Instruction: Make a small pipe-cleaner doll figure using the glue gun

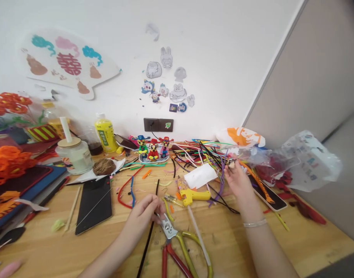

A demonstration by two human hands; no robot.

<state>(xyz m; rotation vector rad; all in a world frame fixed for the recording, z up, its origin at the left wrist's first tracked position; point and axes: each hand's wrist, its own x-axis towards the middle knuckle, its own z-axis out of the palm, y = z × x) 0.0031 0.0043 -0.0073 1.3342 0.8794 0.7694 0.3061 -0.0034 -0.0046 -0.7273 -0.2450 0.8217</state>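
My left hand (146, 208) is low over the middle of the table, thumb and fingers drawn together. A long black pipe cleaner (146, 247) passes under or through those fingers; whether they grip it I cannot tell. Just below the fingertips lie silver-headed cutters (167, 227), with red handles and yellow handles fanning toward me. My right hand (237, 179) is raised at the right, its fingers closed around a small tan and dark piece (231, 164), partly hidden. Purple pipe cleaners (222, 181) lie beside it. Between the hands rests a yellow glue gun (196, 196) with a glue stick.
Three colourful figures (153, 150) stand on a plate near the wall. A heap of pipe cleaners (206, 148) spreads beside them. At left are a black tablet (94, 204), a lidded glass jar (75, 156) and a yellow bottle (105, 133). A plastic bag (313, 162) sits right.
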